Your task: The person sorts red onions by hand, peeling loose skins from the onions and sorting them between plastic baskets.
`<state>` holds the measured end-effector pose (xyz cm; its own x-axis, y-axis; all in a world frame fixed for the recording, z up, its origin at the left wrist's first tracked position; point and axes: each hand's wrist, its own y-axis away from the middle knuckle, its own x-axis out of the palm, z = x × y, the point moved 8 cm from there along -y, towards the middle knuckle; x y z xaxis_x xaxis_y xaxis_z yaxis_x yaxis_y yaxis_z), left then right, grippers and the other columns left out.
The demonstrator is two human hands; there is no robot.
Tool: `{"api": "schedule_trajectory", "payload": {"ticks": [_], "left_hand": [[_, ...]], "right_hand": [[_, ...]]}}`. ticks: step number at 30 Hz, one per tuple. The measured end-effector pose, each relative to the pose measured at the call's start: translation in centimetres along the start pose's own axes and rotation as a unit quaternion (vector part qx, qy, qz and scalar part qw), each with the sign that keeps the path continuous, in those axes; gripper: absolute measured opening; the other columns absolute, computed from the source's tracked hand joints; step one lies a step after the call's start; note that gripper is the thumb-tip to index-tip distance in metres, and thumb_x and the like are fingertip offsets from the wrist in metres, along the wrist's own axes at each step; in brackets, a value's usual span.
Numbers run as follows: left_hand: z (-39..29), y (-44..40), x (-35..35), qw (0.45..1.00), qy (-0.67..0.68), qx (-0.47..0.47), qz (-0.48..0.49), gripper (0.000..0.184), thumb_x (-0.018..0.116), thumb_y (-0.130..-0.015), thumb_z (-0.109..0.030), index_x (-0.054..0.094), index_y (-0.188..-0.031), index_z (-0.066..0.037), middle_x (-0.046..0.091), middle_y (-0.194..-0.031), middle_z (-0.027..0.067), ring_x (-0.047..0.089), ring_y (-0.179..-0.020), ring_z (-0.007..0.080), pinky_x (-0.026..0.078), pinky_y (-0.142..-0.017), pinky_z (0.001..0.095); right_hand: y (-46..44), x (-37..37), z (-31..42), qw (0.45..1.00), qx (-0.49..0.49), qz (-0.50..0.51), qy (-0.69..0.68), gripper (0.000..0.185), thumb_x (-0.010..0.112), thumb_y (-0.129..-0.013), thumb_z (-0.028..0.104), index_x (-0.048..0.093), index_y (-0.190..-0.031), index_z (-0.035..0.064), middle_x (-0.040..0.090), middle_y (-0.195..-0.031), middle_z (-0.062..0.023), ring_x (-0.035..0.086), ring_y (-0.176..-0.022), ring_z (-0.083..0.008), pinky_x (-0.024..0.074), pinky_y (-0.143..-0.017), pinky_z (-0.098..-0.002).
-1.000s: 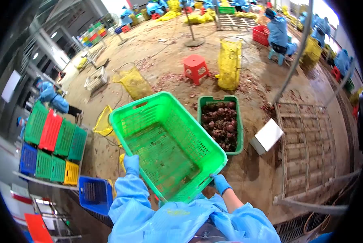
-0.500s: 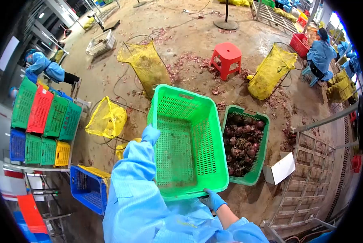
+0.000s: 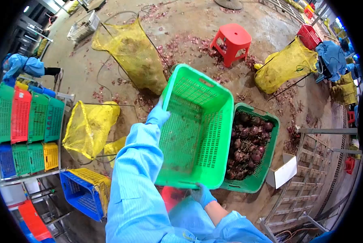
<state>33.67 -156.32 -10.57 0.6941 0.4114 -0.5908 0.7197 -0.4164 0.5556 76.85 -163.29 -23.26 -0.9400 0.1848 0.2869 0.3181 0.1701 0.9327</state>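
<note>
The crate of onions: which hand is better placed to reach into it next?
Probably the right hand, on the near edge of the held crate and closer to the onions; the left hand grips its left side.

Held green crate shifted right since the first frame, turned more upright in frame, now covers left edge of the onion crate. Left hand higher in frame; right hand slightly lower and left. Red stool moved from upper center to upper right of center. Onion crate lower, farther right. Top-edge row of workers gone from view.
</note>
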Motion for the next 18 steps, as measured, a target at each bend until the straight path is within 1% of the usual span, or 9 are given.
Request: {"api": "schedule_trajectory", "payload": {"ticks": [1, 2, 5, 8, 10, 12, 13, 15, 18], "left_hand": [[1.2, -2.2, 0.6, 0.982, -0.116, 0.051, -0.142, 0.104, 0.073, -0.067, -0.032, 0.005, -0.144, -0.013, 0.028, -0.139, 0.0268, 0.034, -0.127, 0.038, 0.034, -0.101, 0.0396], [0.6, -1.4, 0.6, 0.985, -0.093, -0.006, -0.143, 0.107, 0.074, -0.067, -0.032, 0.002, -0.144, -0.013, 0.008, -0.146, 0.0251, 0.019, -0.134, 0.0389, 0.026, -0.106, 0.039], [1.4, 1.7, 2.8, 0.978, -0.005, 0.057, -0.2, 0.094, 0.07, -0.073, -0.028, 0.01, -0.143, -0.008, 0.018, -0.144, 0.0252, 0.022, -0.133, 0.0369, 0.024, -0.107, 0.0379], [7.4, 6.4, 5.4, 0.974, 0.117, 0.054, -0.186, 0.08, 0.066, -0.078, -0.024, 0.02, -0.14, -0.001, 0.026, -0.141, 0.0246, 0.026, -0.132, 0.0337, 0.024, -0.107, 0.0361], [13.0, 9.5, 7.5, 0.956, 0.203, 0.033, -0.208, 0.067, 0.061, -0.081, -0.015, 0.028, -0.136, 0.003, 0.034, -0.138, 0.0209, 0.033, -0.128, 0.0286, 0.027, -0.105, 0.0326], [18.8, 12.0, 11.0, 0.952, 0.206, -0.037, -0.222, 0.061, 0.058, -0.081, -0.01, 0.031, -0.135, 0.002, 0.038, -0.136, 0.0196, 0.037, -0.126, 0.028, 0.028, -0.104, 0.0322], [19.2, 13.1, 12.7, 0.957, 0.204, -0.081, -0.191, 0.056, 0.055, -0.081, -0.006, 0.036, -0.134, -0.004, 0.042, -0.134, 0.0178, 0.041, -0.123, 0.0275, 0.031, -0.102, 0.0325], [18.9, 13.4, 16.6, 0.977, 0.141, -0.098, -0.127, 0.056, 0.051, -0.079, -0.003, 0.04, -0.133, -0.01, 0.042, -0.133, 0.0171, 0.044, -0.121, 0.0296, 0.035, -0.1, 0.035], [13.8, 11.8, 23.4, 0.997, -0.071, 0.011, 0.002, 0.06, 0.05, -0.074, -0.003, 0.039, -0.133, -0.012, 0.04, -0.134, 0.0164, 0.042, -0.12, 0.0328, 0.035, -0.1, 0.0381]], "right_hand": [[-1.4, 1.5, 0.9, 0.998, -0.037, 0.019, -0.056, 0.029, 0.053, -0.088, 0.016, 0.046, -0.114, 0.0072, 0.048, -0.117, -0.0135, 0.052, -0.102, -0.0299, 0.0495, -0.083, -0.0402], [-4.8, 2.1, 1.0, 0.997, 0.0, 0.022, -0.07, 0.03, 0.053, -0.088, 0.017, 0.046, -0.114, 0.0058, 0.049, -0.117, -0.0137, 0.052, -0.102, -0.0301, 0.0498, -0.084, -0.0395], [-11.1, 7.0, -0.3, 0.997, -0.045, 0.06, 0.018, 0.031, 0.052, -0.089, 0.02, 0.045, -0.114, 0.0022, 0.051, -0.113, -0.0157, 0.053, -0.101, -0.0297, 0.0513, -0.083, -0.0379], [-16.5, 3.6, -2.3, 0.998, -0.049, 0.01, 0.049, 0.031, 0.05, -0.09, 0.02, 0.045, -0.113, 0.0006, 0.051, -0.115, -0.0166, 0.053, -0.102, -0.0289, 0.0515, -0.082, -0.0372], [-17.3, 1.4, -5.9, 0.92, 0.306, 0.08, -0.231, 0.03, 0.047, -0.091, 0.023, 0.045, -0.115, 0.0036, 0.05, -0.12, -0.0158, 0.051, -0.108, -0.0297, 0.0453, -0.09, -0.0417], [-11.5, 3.4, -3.7, 0.967, 0.149, 0.022, 0.205, 0.033, 0.044, -0.092, 0.025, 0.043, -0.12, 0.0067, 0.047, -0.126, -0.0158, 0.048, -0.115, -0.0311, 0.0379, -0.098, -0.0456], [-10.7, 2.8, -3.4, 0.968, 0.147, 0.016, 0.202, 0.033, 0.044, -0.092, 0.025, 0.043, -0.12, 0.0067, 0.047, -0.126, -0.0158, 0.048, -0.115, -0.0311, 0.0379, -0.098, -0.0456], [-7.2, 4.8, -3.0, 0.955, 0.227, 0.186, 0.043, 0.036, 0.044, -0.092, 0.024, 0.041, -0.123, 0.0064, 0.047, -0.128, -0.0154, 0.047, -0.115, -0.0317, 0.0388, -0.097, -0.0448], [-3.5, 3.4, 5.0, 0.966, -0.042, 0.051, 0.248, 0.034, 0.043, -0.091, 0.019, 0.044, -0.121, 0.0052, 0.052, -0.121, -0.0145, 0.052, -0.109, -0.0303, 0.043, -0.093, -0.0416]]}}
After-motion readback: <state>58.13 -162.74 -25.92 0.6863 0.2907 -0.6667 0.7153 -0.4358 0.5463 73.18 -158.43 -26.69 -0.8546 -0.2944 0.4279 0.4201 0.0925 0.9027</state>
